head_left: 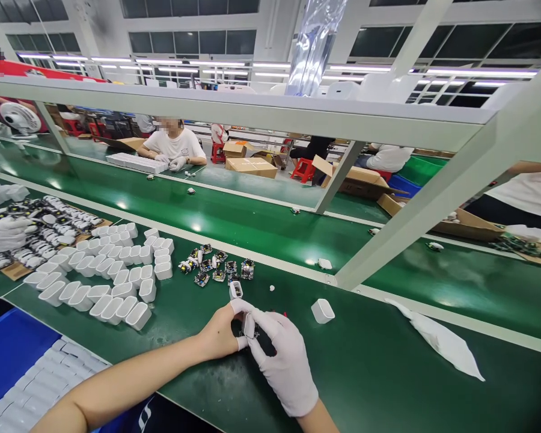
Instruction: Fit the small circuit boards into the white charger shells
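Note:
Both hands meet over the green bench, around a small white plastic piece with a circuit board [248,326] at its lower side. My left hand [220,334], with white covers on thumb and forefinger, grips it from the left. My right hand [285,355], in a white glove, pinches it from the right; the fingers partly hide it. Just beyond stands a white housing [235,290] with dark parts inside. Several loose circuit boards [219,264] lie behind that. A single white housing [323,311] rests to the right.
Many open white housings [112,270] are grouped at left, near a co-worker's gloved hand [6,234] and piled boards. A blue bin [13,343] holds white parts. A slanted white post [401,192] rises at right, near a white bag [442,343]. Another person [175,147] sits across the conveyor [252,222].

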`<move>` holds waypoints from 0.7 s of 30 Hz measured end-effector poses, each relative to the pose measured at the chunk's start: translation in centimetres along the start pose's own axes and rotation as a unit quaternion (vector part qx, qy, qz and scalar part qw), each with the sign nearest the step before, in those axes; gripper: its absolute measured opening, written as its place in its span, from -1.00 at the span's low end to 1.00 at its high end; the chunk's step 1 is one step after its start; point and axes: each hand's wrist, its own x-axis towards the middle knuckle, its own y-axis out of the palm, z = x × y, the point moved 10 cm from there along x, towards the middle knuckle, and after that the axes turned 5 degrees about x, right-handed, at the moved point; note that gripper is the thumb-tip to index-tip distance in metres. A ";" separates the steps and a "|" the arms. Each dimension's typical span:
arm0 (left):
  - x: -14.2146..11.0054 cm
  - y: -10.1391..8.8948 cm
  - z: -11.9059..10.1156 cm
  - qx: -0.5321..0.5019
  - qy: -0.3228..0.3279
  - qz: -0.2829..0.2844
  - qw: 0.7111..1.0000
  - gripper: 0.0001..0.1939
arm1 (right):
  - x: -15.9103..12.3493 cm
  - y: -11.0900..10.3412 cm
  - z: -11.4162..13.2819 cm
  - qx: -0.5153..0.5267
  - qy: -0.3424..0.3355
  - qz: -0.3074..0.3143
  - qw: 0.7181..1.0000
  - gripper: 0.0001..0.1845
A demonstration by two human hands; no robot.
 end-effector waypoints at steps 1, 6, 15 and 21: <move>-0.1 0.1 -0.1 -0.006 0.001 0.000 1.000 -0.51 | -0.1 0.1 0.1 0.020 -0.002 0.000 1.000 -0.44; -0.3 -0.3 -2.1 -0.041 0.052 -0.032 0.997 -0.53 | -1.7 0.7 -2.3 0.207 0.100 -0.041 0.972 -0.27; -0.2 -1.2 -4.5 0.071 0.126 -0.053 0.988 -0.65 | -2.3 4.0 -5.1 0.494 0.250 -0.018 0.833 -0.29; -0.1 -0.8 -3.9 0.082 0.108 -0.034 0.990 -0.60 | -2.0 3.6 -5.2 0.474 0.259 -0.043 0.841 -0.38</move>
